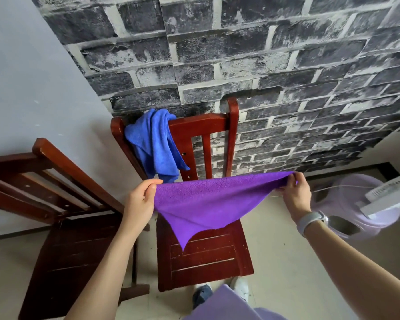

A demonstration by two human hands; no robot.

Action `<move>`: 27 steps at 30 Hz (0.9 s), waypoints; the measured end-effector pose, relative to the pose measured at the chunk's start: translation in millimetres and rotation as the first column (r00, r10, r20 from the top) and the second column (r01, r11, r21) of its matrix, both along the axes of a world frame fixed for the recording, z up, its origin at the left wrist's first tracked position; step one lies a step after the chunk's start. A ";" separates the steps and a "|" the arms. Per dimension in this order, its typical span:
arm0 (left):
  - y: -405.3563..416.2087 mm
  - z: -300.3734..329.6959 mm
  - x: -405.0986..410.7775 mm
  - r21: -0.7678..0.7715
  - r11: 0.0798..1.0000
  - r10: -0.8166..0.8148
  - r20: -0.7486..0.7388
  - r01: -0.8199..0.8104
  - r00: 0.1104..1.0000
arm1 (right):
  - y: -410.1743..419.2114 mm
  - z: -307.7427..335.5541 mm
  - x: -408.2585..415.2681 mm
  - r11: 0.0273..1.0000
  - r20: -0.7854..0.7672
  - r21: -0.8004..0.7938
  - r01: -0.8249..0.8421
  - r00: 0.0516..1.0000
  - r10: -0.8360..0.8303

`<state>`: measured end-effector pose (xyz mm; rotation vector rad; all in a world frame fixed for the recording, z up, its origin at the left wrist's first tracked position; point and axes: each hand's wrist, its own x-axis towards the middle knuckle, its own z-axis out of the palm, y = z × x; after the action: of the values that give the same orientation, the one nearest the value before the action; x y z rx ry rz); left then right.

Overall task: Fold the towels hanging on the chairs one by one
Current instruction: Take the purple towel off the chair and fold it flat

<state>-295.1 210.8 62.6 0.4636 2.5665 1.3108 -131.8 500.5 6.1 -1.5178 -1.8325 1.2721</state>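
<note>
Towel: purple towel [203, 202] hangs stretched between my two hands above the seat of the middle chair [208, 257], its loose lower corner dangling in a point just over the slats.
Left hand: my left hand [141, 199] pinches one top corner, fingers curled round the cloth.
Right hand: my right hand [295, 192] bunches the other corner in closed fingers.
Waiting: blue towel [154, 144] is draped over the chair's backrest, near my left hand.
Risk: the pinches are small; a hard tug could, I judge, slip a corner free and drop the cloth to the floor [286, 262].
Risk two: swinging the towel forward may snag the blue one.
Edges: a second chair [62, 227] crowds the left, a lilac bin [356, 204] the right, a brick wall [240, 54] close behind.
Room: open space lies mostly toward me, over the seat.
</note>
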 end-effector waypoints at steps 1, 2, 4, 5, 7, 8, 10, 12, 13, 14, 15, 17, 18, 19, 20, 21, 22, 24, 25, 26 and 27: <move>-0.8 -0.1 0.2 -0.004 1.000 -0.008 0.006 0.008 1.000 | 2.1 -0.2 -0.9 1.000 -0.024 0.004 0.002 1.000 -0.002; -1.8 -0.3 0.6 -0.003 1.000 -0.013 0.013 0.013 1.000 | 4.1 -0.3 -1.5 1.000 -0.079 -0.009 0.009 0.997 -0.009; -2.9 0.2 1.3 0.006 1.000 -0.007 0.025 0.007 1.000 | 8.5 -2.0 -2.7 0.996 -0.182 -0.083 0.038 0.982 -0.053; -2.8 0.8 1.1 0.008 1.000 0.000 0.017 0.000 1.000 | 9.8 -0.9 -3.9 0.994 -0.189 -0.094 0.048 0.980 -0.065; -2.3 1.4 0.0 -0.001 1.000 0.025 -0.029 -0.025 0.999 | 11.7 3.0 -5.1 0.998 -0.157 -0.051 0.024 0.987 -0.031; -2.2 1.0 -1.2 -0.025 0.999 0.039 -0.066 -0.041 0.997 | 14.8 3.5 -4.6 1.000 -0.136 -0.030 -0.005 0.991 0.000; -3.0 0.0 -4.1 -0.110 0.992 0.047 -0.147 -0.063 0.988 | 17.2 6.6 -1.7 0.995 -0.085 -0.001 -0.104 0.991 0.104; -5.1 -3.1 -8.6 -0.190 0.980 0.025 -0.171 -0.058 0.985 | 21.7 4.1 5.1 0.976 -0.019 0.010 -0.220 0.975 0.220; -6.3 -4.1 -11.1 -0.219 0.974 0.016 -0.154 -0.049 0.988 | 22.6 3.0 8.1 0.962 0.008 0.012 -0.272 0.962 0.272; -7.8 -5.1 -13.7 -0.239 0.970 0.010 -0.126 -0.040 0.992 | 23.3 2.0 11.5 0.950 0.021 0.005 -0.312 0.950 0.312; -9.0 -5.3 -15.8 -0.248 0.968 0.011 -0.087 -0.032 0.996 | 23.6 1.6 14.6 0.942 0.019 -0.012 -0.336 0.942 0.336; -11.6 -5.1 -18.0 -0.230 0.973 -0.004 0.017 0.008 1.000 | 25.0 0.8 20.4 0.928 -0.010 -0.066 -0.367 0.930 0.368; -13.5 -5.6 -18.3 -0.213 0.976 -0.026 0.074 0.041 0.997 | 26.1 0.0 23.2 0.922 -0.024 -0.092 -0.377 0.926 0.376; -15.5 -6.6 -18.3 -0.202 0.977 -0.047 0.124 0.072 0.991 | 27.1 -0.2 26.0 0.915 -0.028 -0.102 -0.391 0.920 0.390; -17.7 -7.6 -18.1 -0.200 0.975 -0.059 0.161 0.091 0.985 | 28.3 -0.8 28.7 0.912 -0.015 -0.091 -0.401 0.916 0.401; -19.2 -8.1 -17.5 -0.203 0.974 -0.063 0.187 0.101 0.980 | 29.1 -1.6 31.7 0.912 -0.004 -0.073 -0.403 0.915 0.403; -20.4 -8.1 -16.7 -0.199 0.974 -0.066 0.209 0.109 0.976 | 29.0 -1.5 34.5 0.913 0.002 -0.057 -0.403 0.915 0.404; -20.2 -8.0 -13.8 -0.196 0.969 -0.103 0.245 0.153 0.964 | 26.7 0.8 37.9 0.912 -0.007 -0.045 -0.408 0.913 0.408; -19.4 -8.6 -12.2 -0.224 0.955 -0.137 0.245 0.193 0.960 | 25.8 1.2 38.3 0.908 -0.008 -0.031 -0.417 0.909 0.417; -18.7 -10.3 -10.7 -0.269 0.935 -0.171 0.230 0.232 0.958 | 25.1 0.9 38.8 0.902 0.008 -0.011 -0.432 0.902 0.432; -17.9 -12.5 -9.4 -0.318 0.912 -0.200 0.204 0.259 0.958 | 23.6 2.1 38.6 0.892 0.029 0.005 -0.451 0.892 0.451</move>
<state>-304.5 192.9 50.1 0.5414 2.4379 0.7673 -93.2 524.1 8.2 -1.1371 -2.2957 1.4390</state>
